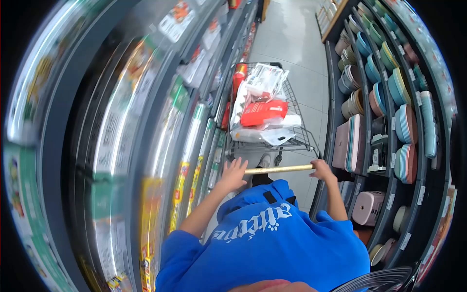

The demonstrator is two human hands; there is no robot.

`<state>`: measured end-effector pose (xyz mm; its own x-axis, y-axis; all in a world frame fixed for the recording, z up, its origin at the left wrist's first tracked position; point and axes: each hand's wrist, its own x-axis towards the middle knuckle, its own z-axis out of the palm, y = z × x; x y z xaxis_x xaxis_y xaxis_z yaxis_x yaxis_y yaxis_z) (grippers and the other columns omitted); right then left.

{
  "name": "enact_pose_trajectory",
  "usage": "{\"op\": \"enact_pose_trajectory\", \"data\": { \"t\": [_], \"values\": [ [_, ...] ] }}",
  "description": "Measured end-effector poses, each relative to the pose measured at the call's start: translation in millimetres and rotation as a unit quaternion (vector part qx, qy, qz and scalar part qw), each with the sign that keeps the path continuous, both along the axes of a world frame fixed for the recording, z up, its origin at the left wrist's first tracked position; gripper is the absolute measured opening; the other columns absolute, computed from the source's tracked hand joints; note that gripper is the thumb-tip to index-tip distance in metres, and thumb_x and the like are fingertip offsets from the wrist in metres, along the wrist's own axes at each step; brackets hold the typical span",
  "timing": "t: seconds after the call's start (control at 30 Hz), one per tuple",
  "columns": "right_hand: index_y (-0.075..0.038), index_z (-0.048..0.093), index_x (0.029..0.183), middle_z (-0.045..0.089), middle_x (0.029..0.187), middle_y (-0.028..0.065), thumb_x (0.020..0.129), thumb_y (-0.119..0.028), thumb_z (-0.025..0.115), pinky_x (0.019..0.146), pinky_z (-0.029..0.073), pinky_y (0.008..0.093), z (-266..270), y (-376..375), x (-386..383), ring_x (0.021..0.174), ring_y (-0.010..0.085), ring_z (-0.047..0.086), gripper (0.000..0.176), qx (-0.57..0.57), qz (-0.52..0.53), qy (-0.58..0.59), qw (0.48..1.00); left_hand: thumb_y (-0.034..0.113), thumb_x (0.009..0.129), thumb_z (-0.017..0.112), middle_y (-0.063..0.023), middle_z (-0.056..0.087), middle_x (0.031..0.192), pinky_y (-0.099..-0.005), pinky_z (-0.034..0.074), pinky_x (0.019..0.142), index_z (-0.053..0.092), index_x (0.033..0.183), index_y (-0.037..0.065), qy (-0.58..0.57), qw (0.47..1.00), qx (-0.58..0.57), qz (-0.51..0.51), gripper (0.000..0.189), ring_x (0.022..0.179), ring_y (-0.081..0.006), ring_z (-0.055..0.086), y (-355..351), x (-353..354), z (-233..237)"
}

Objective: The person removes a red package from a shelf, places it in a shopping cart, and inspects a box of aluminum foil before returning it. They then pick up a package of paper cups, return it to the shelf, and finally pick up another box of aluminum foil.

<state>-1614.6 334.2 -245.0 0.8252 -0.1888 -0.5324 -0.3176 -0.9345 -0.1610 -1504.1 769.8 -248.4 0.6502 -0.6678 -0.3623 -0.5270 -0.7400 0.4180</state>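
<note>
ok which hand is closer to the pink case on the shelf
Right. The right hand is at the end of the cart handle nearer the pink case; the left hand is at the opposite end, farther away.

Left hand (pixel 235 173): open, fingers spread and pointing forward, thumb extended toward the right. Left forearm (pixel 205 206): bare, angled forward and inward. Right hand (pixel 321 170): fingers curled, turned inward. Right forearm (pixel 336 200): bare, nearly straight forward. Both hands are roughly level, well apart, ahead of the torso.
</note>
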Motion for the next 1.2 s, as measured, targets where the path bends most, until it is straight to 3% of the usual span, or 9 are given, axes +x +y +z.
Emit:
{"op": "enact_pose_trajectory", "data": {
  "t": [0.1, 0.13, 0.43, 0.53, 0.73, 0.87, 1.0, 1.1, 1.2],
  "values": [
    [-0.021, 0.074, 0.112, 0.068, 0.116, 0.0054, 0.067, -0.036, 0.084, 0.099, 0.043, 0.0548, -33.8, 5.9, 19.1, 0.116, 0.0287, 0.061, 0.048, -0.117, 0.039, 0.099, 0.987, 0.021, 0.072, 0.078, -0.0218, 0.035, 0.155, -0.0574, 0.029, 0.114, 0.052, 0.139, 0.009, -0.098, 0.994, 0.022, -0.041, 0.073, 0.137, -0.034, 0.044, -24.5, 19.0, -49.6],
    [-0.025, 0.076, 0.11, 0.069, 0.119, 0.0036, 0.066, -0.045, 0.083, 0.102, 0.041, 0.0547, -32.9, -1.8, 31.1, 0.119, 0.0285, 0.06, 0.049, -0.085, 0.06, 0.185, 0.977, 0.016, 0.068, 0.073, -0.021, 0.037, 0.154, -0.0541, 0.033, 0.111, 0.063, 0.124, 0.008, -0.012, 0.996, 0.074, -0.053, 0.057, 0.126, -0.0332, 0.053, -32.7, 26.4, -28.9],
    [-0.03, 0.066, 0.13, 0.062, 0.137, 0.0029, 0.056, -0.058, 0.091, 0.104, 0.037, 0.0564, -58.9, -30.4, 111.0, 0.128, 0.0282, 0.056, 0.082, -0.04, 0.093, 0.549, 0.83, 0.02, 0.065, 0.073, -0.0187, 0.046, 0.147, -0.0446, 0.042, 0.103, 0.067, 0.112, 0.01, -0.047, 0.997, 0.029, -0.048, 0.048, 0.117, -0.0325, 0.058, -52.8, 39.7, -19.7],
    [-0.024, 0.065, 0.131, 0.061, 0.138, 0.0038, 0.056, -0.057, 0.091, 0.104, 0.037, 0.0586, -41.3, -46.7, 124.1, 0.13, 0.0342, 0.054, 0.086, -0.007, 0.107, 0.483, 0.869, 0.021, 0.065, 0.074, -0.0146, 0.059, 0.13, -0.0436, 0.044, 0.1, 0.068, 0.112, 0.011, -0.059, 0.995, 0.03, -0.073, 0.048, 0.113, -0.0305, 0.061, -64.0, 56.6, -20.3],
    [-0.028, 0.054, 0.142, 0.058, 0.141, 0.0042, 0.059, -0.061, 0.086, 0.106, 0.033, 0.0622, -47.6, -87.7, 158.9, 0.13, 0.0295, 0.054, 0.095, 0.021, 0.162, 0.33, 0.93, 0.022, 0.067, 0.07, -0.008, 0.066, 0.089, -0.0463, 0.055, 0.077, 0.067, 0.091, 0.01, -0.057, 0.996, 0.07, -0.021, 0.027, 0.091, -0.0309, 0.068, -102.0, 113.5, -8.6],
    [-0.029, 0.056, 0.14, 0.063, 0.134, 0.0039, 0.06, -0.063, 0.083, 0.102, 0.036, 0.0586, -38.8, -104.0, 188.9, 0.126, 0.0289, 0.057, 0.091, 0.019, 0.168, 0.223, 0.96, 0.024, 0.069, 0.069, -0.0083, 0.068, 0.096, -0.0474, 0.056, 0.076, 0.071, 0.099, 0.013, -0.039, 0.992, 0.119, -0.013, 0.032, 0.092, -0.0327, 0.069, -118.9, 161.1, -12.3],
    [-0.022, 0.07, 0.114, 0.07, 0.109, 0.0048, 0.064, -0.051, 0.082, 0.093, 0.043, 0.0559, -25.5, -130.3, 205.9, 0.11, 0.0258, 0.064, 0.059, 0.021, 0.141, 0.026, 0.989, 0.021, 0.073, 0.065, -0.0108, 0.07, 0.103, -0.0477, 0.055, 0.081, 0.07, 0.099, 0.012, -0.019, 0.991, 0.131, -0.013, 0.028, 0.099, -0.0321, 0.068, -151.6, 205.9, -5.8],
    [-0.023, 0.068, 0.122, 0.07, 0.113, 0.0049, 0.067, -0.05, 0.078, 0.099, 0.04, 0.0535, -31.4, -136.6, 222.6, 0.114, 0.0237, 0.062, 0.062, -0.026, 0.075, -0.027, 0.996, 0.021, 0.074, 0.064, -0.0101, 0.07, 0.104, -0.0475, 0.055, 0.083, 0.07, 0.1, 0.013, -0.019, 0.994, 0.103, -0.007, 0.028, 0.099, -0.032, 0.068, -165.1, 241.6, -13.0],
    [-0.018, 0.074, 0.105, 0.071, 0.1, 0.0033, 0.072, -0.034, 0.073, 0.093, 0.042, 0.0515, -43.1, -140.3, 247.6, 0.103, 0.0221, 0.064, 0.036, -0.083, 0.04, -0.117, 0.989, 0.021, 0.075, 0.064, -0.0095, 0.07, 0.105, -0.0472, 0.054, 0.084, 0.071, 0.1, 0.013, -0.002, 0.995, 0.095, -0.007, 0.027, 0.099, -0.0321, 0.068, -182.1, 282.7, -26.2]
  ]
}}
